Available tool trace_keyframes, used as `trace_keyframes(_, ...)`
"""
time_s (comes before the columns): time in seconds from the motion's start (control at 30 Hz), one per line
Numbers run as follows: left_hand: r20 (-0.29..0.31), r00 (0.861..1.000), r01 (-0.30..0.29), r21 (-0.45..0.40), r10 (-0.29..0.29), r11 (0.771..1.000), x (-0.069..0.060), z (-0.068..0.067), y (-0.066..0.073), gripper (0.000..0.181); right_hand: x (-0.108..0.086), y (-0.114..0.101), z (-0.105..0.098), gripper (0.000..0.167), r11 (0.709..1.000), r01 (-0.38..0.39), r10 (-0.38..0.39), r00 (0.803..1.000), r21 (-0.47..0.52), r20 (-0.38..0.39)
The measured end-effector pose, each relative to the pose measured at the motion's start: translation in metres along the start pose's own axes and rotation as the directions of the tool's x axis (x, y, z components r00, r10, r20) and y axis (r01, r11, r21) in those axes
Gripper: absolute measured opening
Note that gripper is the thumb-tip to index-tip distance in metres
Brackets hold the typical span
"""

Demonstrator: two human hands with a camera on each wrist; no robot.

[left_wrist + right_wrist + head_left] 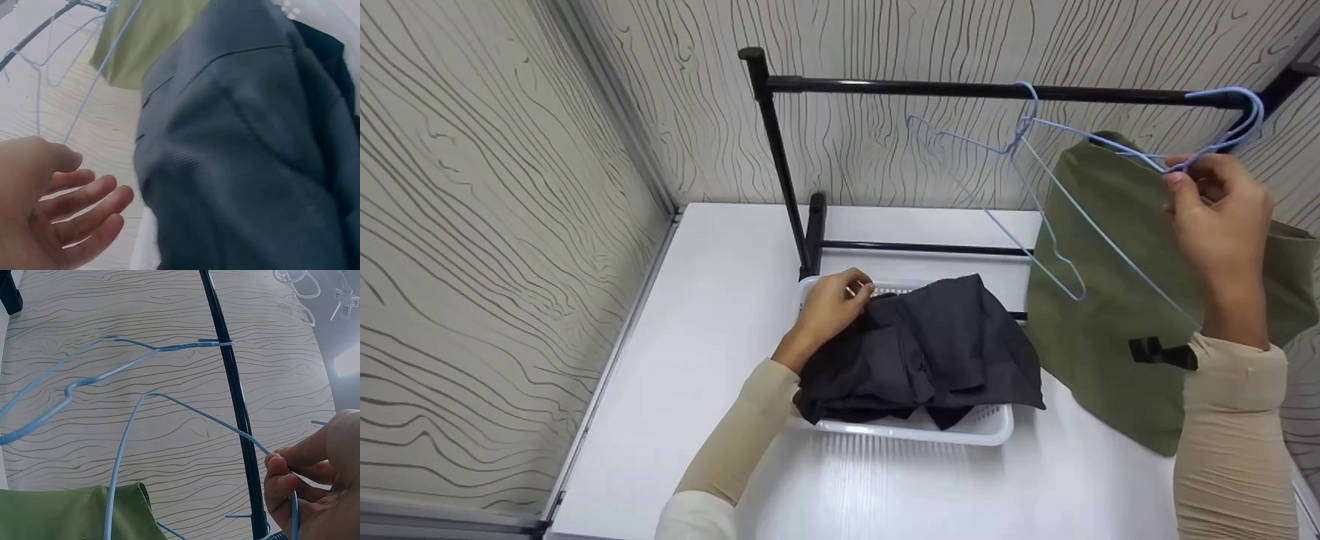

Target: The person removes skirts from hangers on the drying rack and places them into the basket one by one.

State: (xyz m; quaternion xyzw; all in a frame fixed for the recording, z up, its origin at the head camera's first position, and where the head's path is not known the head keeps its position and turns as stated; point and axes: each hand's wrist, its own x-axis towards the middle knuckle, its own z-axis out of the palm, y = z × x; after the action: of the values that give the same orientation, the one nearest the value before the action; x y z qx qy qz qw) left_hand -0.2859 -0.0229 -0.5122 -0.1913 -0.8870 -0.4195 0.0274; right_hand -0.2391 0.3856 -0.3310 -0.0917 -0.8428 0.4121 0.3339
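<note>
My right hand pinches a blue wire hanger just below its hook, near the right end of the black rail. In the right wrist view, the fingertips of that hand grip the wire. Another blue hanger hangs from the rail to the left. Green cloth hangs behind the pinched hanger. My left hand is over the left rear of a white basket, beside dark cloth. The left wrist view shows this hand with relaxed fingers, apart from the dark cloth.
The white basket stands on a white table under the rack. The rack's left post rises behind the basket. Wood-patterned panels stand at the left and back.
</note>
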Motion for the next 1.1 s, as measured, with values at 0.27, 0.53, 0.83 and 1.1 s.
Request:
trace_keyframes(0.27, -0.15, 0.988, 0.021, -0.04, -0.027, 0.999, 0.01, -0.033, 0.002, 0.021, 0.006, 0.002, 0.008, 0.011, 0.995, -0.006, 0.002, 0.999, 0.104, 0.039)
trace_keyframes(0.53, -0.324, 0.945, 0.013, -0.053, -0.029, 0.999, 0.022, -0.062, 0.002, 0.021, 0.012, 0.001, 0.017, 0.02, 0.993, -0.03, 0.018, 0.995, 0.117, 0.1)
trace_keyframes(0.83, -0.395, 0.918, 0.051, 0.036, -0.032, 0.998, 0.032, -0.077, -0.002, 0.022, 0.017, 0.002, 0.029, 0.025, 0.986, -0.016, -0.001, 0.994, 0.165, 0.105)
trace_keyframes(1.1, -0.43, 0.902, 0.06, 0.022, -0.044, 0.998, 0.041, -0.085, -0.004, 0.023, 0.02, 0.001, 0.036, 0.028, 0.982, -0.027, 0.004, 0.992, 0.189, 0.123)
